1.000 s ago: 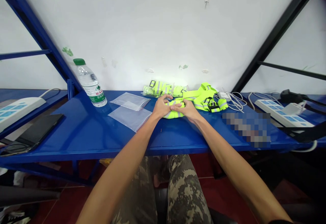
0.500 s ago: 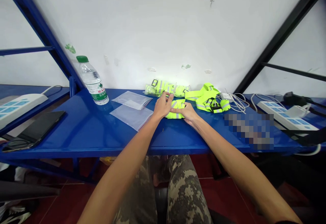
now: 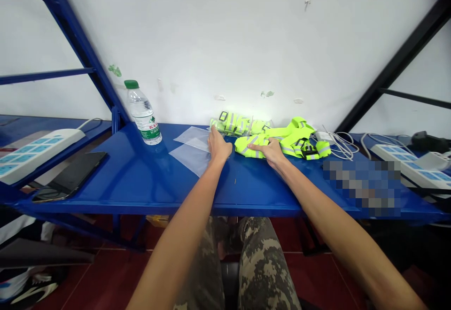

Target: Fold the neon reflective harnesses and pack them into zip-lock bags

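Observation:
My right hand (image 3: 269, 151) lies on a folded neon-yellow reflective strap (image 3: 248, 145) on the blue shelf (image 3: 141, 183), fingers pressing it down. My left hand (image 3: 218, 146) rests at the right edge of a clear plastic bag (image 3: 192, 158), fingers flat on it. A second clear bag (image 3: 193, 136) lies just behind. More yellow straps are near: a bagged bundle (image 3: 239, 124) by the wall and a loose tangle with a black buckle (image 3: 299, 141) to the right.
A water bottle (image 3: 143, 113) stands at the back left. A white power strip (image 3: 31, 152) and a dark phone (image 3: 70, 177) lie on the left. White cables (image 3: 338, 141) and another power strip (image 3: 405, 159) are on the right. My camouflage-trousered knees are below the shelf.
My left hand left the folded strap and moved left onto the clear bag. My right hand stays on the strap. The view shifted to the left.

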The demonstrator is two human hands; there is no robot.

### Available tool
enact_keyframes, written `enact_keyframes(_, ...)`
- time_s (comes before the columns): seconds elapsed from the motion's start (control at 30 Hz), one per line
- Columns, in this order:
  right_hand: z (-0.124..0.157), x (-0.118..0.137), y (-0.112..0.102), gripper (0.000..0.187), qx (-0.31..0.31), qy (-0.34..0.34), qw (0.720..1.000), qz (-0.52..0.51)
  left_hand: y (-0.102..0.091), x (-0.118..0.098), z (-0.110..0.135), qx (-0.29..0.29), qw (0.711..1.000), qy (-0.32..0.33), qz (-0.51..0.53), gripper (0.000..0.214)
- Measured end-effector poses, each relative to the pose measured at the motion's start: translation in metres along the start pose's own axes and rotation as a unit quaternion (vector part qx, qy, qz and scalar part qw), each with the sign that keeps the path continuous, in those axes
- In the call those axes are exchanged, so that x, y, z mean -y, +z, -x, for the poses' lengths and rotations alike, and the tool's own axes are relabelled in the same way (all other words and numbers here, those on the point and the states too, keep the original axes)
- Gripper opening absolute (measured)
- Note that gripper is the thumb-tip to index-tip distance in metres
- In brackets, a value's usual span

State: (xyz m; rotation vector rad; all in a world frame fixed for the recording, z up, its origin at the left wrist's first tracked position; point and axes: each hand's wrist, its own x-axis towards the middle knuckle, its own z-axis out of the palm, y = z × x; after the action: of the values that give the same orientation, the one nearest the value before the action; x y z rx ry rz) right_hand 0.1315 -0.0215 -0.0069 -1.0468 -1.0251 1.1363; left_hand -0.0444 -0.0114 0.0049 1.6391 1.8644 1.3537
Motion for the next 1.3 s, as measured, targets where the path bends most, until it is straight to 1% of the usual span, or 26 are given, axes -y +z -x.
enact_keyframes(0.07, -0.001, 0.001, -0.007, 0.051, -0.035, 0.004, 0.999, -0.008, 0.003, 0.004, 0.001, 0.025, 0.999, 0.033, 0.006, 0.078)
enact_keyframes(0.17, -0.002, 0.002, -0.013, 0.052, -0.064, 0.011, 0.997, -0.035, 0.005, 0.006, 0.002, 0.055, 0.998, 0.033, 0.01, 0.058)
enact_keyframes(0.27, -0.002, 0.002, -0.014, 0.052, -0.063, 0.021, 0.996, -0.058, 0.006, 0.004, 0.001, 0.036, 0.999, 0.005, 0.036, 0.05)
enact_keyframes(0.33, -0.001, 0.002, -0.014, 0.05, -0.064, 0.029, 0.995, -0.072, 0.009, 0.001, 0.0, 0.026, 0.996, -0.031, 0.078, 0.051)
enact_keyframes(0.37, -0.001, 0.002, -0.014, 0.05, -0.063, 0.033, 0.994, -0.081, 0.011, 0.0, -0.001, 0.032, 0.993, -0.049, 0.101, 0.052)
enact_keyframes(0.4, -0.001, 0.003, -0.015, 0.049, -0.06, 0.04, 0.993, -0.091, 0.014, -0.001, -0.001, 0.044, 0.989, -0.065, 0.123, 0.055)
enact_keyframes(0.47, 0.0, 0.005, -0.015, 0.048, -0.046, 0.055, 0.991, -0.114, 0.021, -0.001, 0.0, 0.094, 0.981, -0.077, 0.152, 0.063)
enact_keyframes(0.5, 0.001, 0.007, -0.015, 0.048, -0.038, 0.062, 0.989, -0.125, 0.024, 0.0, 0.0, 0.126, 0.978, -0.067, 0.152, 0.068)
enact_keyframes(0.57, 0.003, 0.01, -0.015, 0.047, -0.027, 0.074, 0.987, -0.142, 0.027, 0.002, 0.002, 0.181, 0.974, -0.025, 0.134, 0.073)
enact_keyframes(0.63, 0.004, 0.012, -0.015, 0.046, -0.025, 0.086, 0.986, -0.144, 0.026, 0.004, 0.004, 0.2, 0.974, 0.019, 0.106, 0.072)
enact_keyframes(0.7, 0.005, 0.013, -0.015, 0.043, -0.026, 0.104, 0.984, -0.14, 0.024, 0.004, 0.005, 0.176, 0.979, 0.037, 0.1, 0.069)
enact_keyframes(0.77, 0.006, 0.013, -0.014, 0.041, -0.026, 0.12, 0.983, -0.139, 0.023, 0.002, 0.004, 0.134, 0.982, 0.04, 0.124, 0.068)
enact_keyframes(0.83, 0.006, 0.012, -0.014, 0.039, -0.023, 0.129, 0.981, -0.143, 0.022, -0.001, 0.002, 0.105, 0.981, 0.042, 0.157, 0.067)
enact_keyframes(1.03, 0.006, 0.011, -0.014, 0.038, -0.031, 0.132, 0.982, -0.131, 0.022, -0.009, -0.002, 0.089, 0.953, -0.004, 0.291, 0.047)
enact_keyframes(1.1, 0.005, 0.009, -0.014, 0.039, -0.033, 0.126, 0.984, -0.12, 0.021, -0.01, -0.001, 0.084, 0.955, 0.012, 0.285, 0.042)
enact_keyframes(1.23, 0.005, 0.006, -0.012, 0.037, -0.05, 0.107, 0.987, -0.111, 0.018, -0.012, 0.003, 0.038, 0.969, 0.078, 0.233, 0.035)
enact_keyframes(1.3, 0.006, 0.005, -0.01, 0.036, -0.052, 0.097, 0.988, -0.109, 0.018, -0.013, 0.007, 0.031, 0.972, 0.115, 0.205, 0.034)
